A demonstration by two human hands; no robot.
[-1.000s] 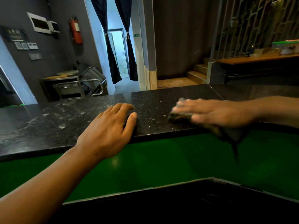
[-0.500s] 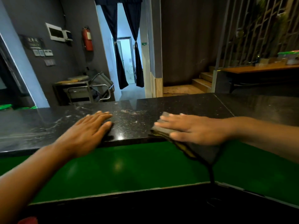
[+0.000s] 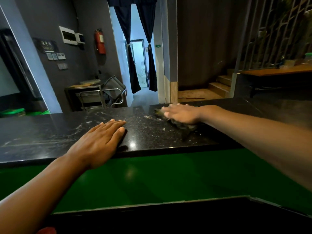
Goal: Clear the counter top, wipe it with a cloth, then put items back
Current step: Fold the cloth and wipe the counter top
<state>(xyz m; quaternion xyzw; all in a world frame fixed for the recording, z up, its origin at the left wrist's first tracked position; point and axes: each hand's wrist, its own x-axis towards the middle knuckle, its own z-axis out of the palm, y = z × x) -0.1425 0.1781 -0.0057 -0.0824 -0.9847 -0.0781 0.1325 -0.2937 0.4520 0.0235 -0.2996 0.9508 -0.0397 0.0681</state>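
A black speckled stone counter top (image 3: 50, 132) runs across the view, with pale dust and smears on it. My right hand (image 3: 181, 113) lies flat with straight fingers on a dark crumpled cloth (image 3: 183, 125), pressing it to the counter near the far edge. A tail of the cloth trails toward the near edge. My left hand (image 3: 99, 142) rests flat on the counter close to its near edge, fingers straight and together, holding nothing.
Below the counter's near edge is a green panel (image 3: 152, 179). Beyond the counter stand a metal trolley (image 3: 96, 97), a curtained doorway (image 3: 140, 65) and steps (image 3: 219, 85) at the right. A wooden table (image 3: 276, 71) with items sits far right.
My right hand has slid the cloth away from the near edge toward the far side of the counter. My left hand stays flat near the front edge.
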